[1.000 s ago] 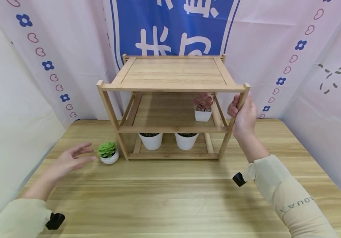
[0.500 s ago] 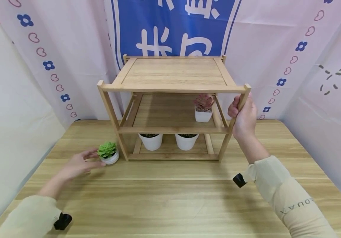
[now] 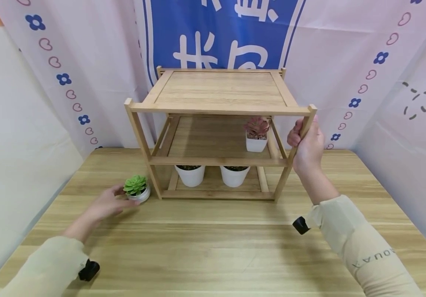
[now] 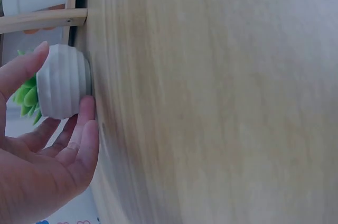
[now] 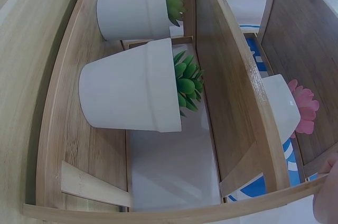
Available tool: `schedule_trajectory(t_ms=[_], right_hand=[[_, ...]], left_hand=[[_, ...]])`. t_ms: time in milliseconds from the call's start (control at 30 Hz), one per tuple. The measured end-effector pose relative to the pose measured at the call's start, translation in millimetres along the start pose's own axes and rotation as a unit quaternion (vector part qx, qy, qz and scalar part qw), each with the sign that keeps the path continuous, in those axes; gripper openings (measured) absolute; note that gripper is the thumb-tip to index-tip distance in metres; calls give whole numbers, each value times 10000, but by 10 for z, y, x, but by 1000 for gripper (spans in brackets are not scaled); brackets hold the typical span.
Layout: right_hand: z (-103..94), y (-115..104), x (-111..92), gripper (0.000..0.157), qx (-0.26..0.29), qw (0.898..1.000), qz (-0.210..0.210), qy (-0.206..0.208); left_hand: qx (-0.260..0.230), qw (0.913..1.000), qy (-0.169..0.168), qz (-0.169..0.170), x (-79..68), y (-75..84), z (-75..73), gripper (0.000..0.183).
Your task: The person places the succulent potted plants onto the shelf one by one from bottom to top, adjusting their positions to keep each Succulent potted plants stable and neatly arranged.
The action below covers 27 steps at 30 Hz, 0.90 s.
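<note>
A small green succulent in a ribbed white pot stands on the table at the shelf's left front foot. My left hand is around it; in the left wrist view the thumb lies at the rim of the ribbed pot and the fingers reach along its far side and base. With curled fingers, my right hand grips the front right post of the wooden shelf, above its middle board. On that board sits a pink succulent in a square white pot.
Two round white pots stand on the lowest board; the right wrist view shows green leaves in them. The shelf stands towards the back of the wood-grain table, before a patterned curtain.
My left hand has moved right and forward from beside the green succulent and closed around its pot. My right hand has kept its grip on the post.
</note>
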State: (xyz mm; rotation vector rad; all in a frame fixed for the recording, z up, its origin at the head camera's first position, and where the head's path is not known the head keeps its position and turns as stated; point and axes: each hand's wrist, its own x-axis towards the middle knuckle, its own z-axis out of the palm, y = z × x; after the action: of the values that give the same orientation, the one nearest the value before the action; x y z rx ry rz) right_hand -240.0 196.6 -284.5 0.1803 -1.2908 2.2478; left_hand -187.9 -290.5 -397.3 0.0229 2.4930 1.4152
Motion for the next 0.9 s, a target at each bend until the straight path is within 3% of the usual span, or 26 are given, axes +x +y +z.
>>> schedule_trajectory(t_ms=[233,900], right_hand=[[-4,-5,-5,49,76,10000,21,9],[-15,2,-1,49,49,10000,-28,-72]], left_hand=[[17,9999,122,-84,35,36,32,87],[97,9989,-24,-465,142,98,47,96]])
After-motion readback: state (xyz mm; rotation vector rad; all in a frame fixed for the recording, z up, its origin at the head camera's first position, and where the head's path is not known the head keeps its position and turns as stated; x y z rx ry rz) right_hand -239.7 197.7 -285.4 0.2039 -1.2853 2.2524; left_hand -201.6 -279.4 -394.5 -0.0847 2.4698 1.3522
